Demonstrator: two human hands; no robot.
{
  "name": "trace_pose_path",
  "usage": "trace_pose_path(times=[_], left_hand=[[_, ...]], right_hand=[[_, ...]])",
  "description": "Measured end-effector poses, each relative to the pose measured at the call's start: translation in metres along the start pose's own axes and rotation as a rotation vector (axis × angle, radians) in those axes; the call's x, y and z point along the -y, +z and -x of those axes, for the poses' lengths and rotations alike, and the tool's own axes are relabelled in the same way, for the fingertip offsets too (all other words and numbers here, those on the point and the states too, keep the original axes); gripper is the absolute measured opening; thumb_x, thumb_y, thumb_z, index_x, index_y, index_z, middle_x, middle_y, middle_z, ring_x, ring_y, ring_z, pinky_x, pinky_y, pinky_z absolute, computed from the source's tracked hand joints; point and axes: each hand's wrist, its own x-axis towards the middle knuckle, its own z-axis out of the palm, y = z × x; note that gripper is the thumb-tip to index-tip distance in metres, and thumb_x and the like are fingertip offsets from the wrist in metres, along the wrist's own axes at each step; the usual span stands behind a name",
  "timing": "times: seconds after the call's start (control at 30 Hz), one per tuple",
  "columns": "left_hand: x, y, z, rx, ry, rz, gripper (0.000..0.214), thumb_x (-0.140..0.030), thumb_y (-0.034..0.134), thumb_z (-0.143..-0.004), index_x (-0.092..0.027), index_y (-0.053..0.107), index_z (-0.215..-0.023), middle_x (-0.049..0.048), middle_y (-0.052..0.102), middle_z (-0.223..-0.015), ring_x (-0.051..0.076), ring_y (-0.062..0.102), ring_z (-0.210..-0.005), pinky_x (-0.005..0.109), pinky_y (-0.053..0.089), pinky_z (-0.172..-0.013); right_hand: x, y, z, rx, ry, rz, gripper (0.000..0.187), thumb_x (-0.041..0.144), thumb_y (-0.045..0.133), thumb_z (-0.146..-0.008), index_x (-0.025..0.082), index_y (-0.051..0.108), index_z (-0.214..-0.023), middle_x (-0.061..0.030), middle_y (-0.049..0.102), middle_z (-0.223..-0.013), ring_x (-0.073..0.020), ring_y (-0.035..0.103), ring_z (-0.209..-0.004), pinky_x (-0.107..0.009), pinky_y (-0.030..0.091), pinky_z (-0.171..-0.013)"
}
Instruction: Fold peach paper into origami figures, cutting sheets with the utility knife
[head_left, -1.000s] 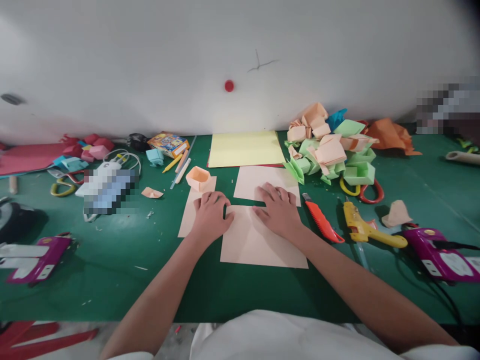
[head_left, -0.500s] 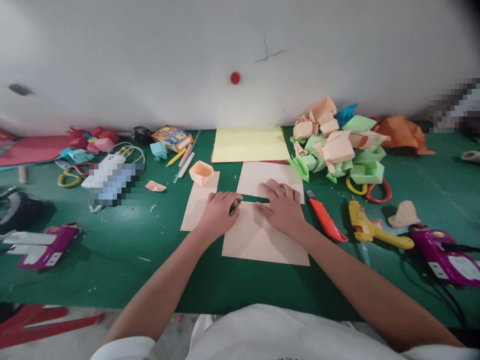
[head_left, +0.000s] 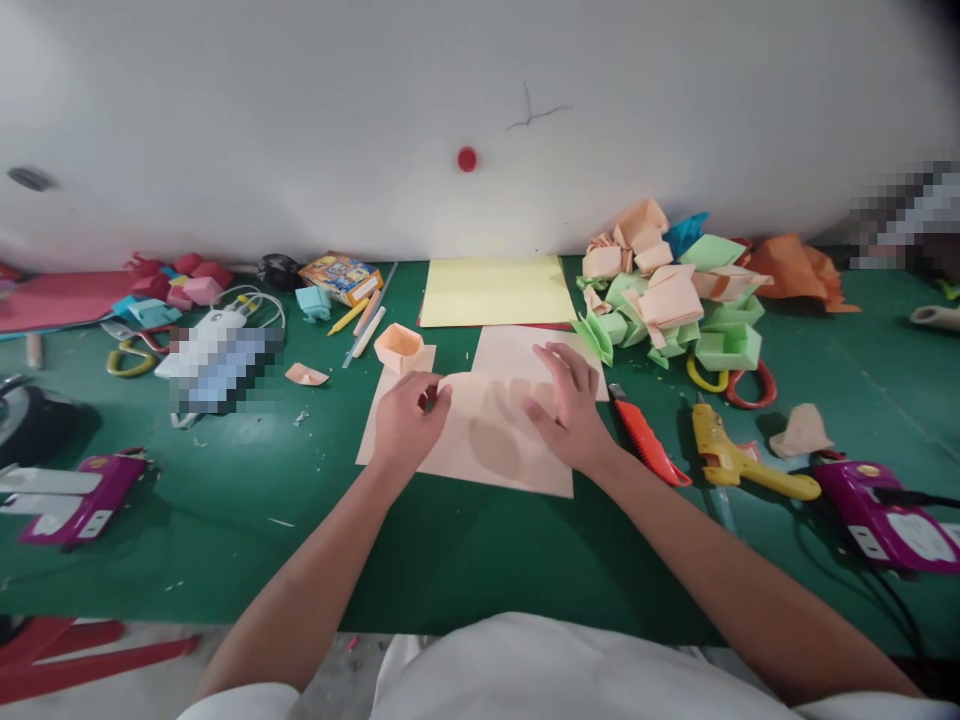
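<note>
A pale peach sheet of paper (head_left: 480,455) lies in front of me, its near edge slanting down to the right. My left hand (head_left: 409,425) pinches its far left corner between thumb and fingers. Over the sheet's right side hovers my right hand (head_left: 574,410), fingers spread and holding nothing, with a shadow cast on the paper. A second peach sheet (head_left: 510,345) lies partly under the far edge. Beneath my left hand is a peach strip (head_left: 375,425), and a small folded paper box (head_left: 399,347) sits at its far end.
Right of the sheets are a red utility knife (head_left: 651,440), a yellow glue gun (head_left: 731,455) and a heap of folded paper (head_left: 671,300). Yellow paper (head_left: 495,290) lies by the wall. To the left are a crayon box (head_left: 341,277), scissors (head_left: 133,355) and a purple power strip (head_left: 86,495).
The front peach sheet has slid left and slightly away from me, with my left hand on its corner. My right hand has lifted off the paper and its fingers have spread.
</note>
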Motion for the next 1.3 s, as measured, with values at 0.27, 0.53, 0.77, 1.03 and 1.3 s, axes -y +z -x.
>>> trace_pose_path(times=[0.27,0.53,0.77,1.03,1.3], left_hand=[[-0.002,-0.008,0.000,-0.177,0.087,0.028,0.028,-0.031,0.051,-0.099,-0.019,0.074,-0.108,0.0014,0.060,-0.074,0.014,0.055,-0.065,0.027,0.048,-0.065],[0.005,0.017,0.004,0.115,0.380,0.031,0.032,-0.029,0.050,-0.101,-0.022,0.070,-0.126,0.0096,0.071,-0.122,0.023,0.066,-0.114,0.037,0.053,-0.101],[0.013,0.028,0.005,0.254,0.492,0.045,0.034,-0.025,0.045,-0.104,-0.023,0.065,-0.131,0.0072,0.063,-0.143,0.023,0.054,-0.137,0.045,0.046,-0.115],[0.020,0.029,0.007,0.336,0.519,0.063,0.046,-0.014,0.048,-0.096,-0.022,0.057,-0.141,0.0092,0.053,-0.153,0.024,0.046,-0.144,0.046,0.046,-0.118],[0.011,0.020,0.013,0.419,0.615,-0.005,0.063,-0.028,0.058,-0.097,-0.024,0.038,-0.156,0.0082,0.048,-0.156,0.028,0.040,-0.148,0.047,0.043,-0.119]], right_hand=[[0.023,-0.002,0.003,0.379,-0.148,0.166,0.052,0.043,0.040,-0.102,0.027,0.044,-0.152,-0.0084,0.030,-0.166,-0.0362,0.027,-0.147,-0.055,0.028,-0.114],[0.023,0.002,0.002,0.521,-0.184,0.151,0.049,0.050,0.033,-0.106,0.024,0.059,-0.138,-0.0100,0.051,-0.153,-0.0333,0.043,-0.132,-0.052,0.036,-0.104],[0.025,-0.001,-0.003,0.459,-0.173,0.029,0.038,0.038,0.038,-0.106,0.019,0.070,-0.117,-0.0102,0.069,-0.124,-0.0264,0.056,-0.108,-0.044,0.043,-0.097],[0.019,0.001,0.000,0.374,-0.126,-0.078,0.040,0.034,0.034,-0.107,0.021,0.071,-0.098,-0.0070,0.074,-0.098,-0.0226,0.061,-0.090,-0.038,0.050,-0.086],[0.010,0.010,-0.001,0.213,-0.026,-0.086,0.033,0.032,0.043,-0.102,0.022,0.065,-0.123,-0.0136,0.059,-0.136,-0.0285,0.053,-0.124,-0.045,0.049,-0.101]])
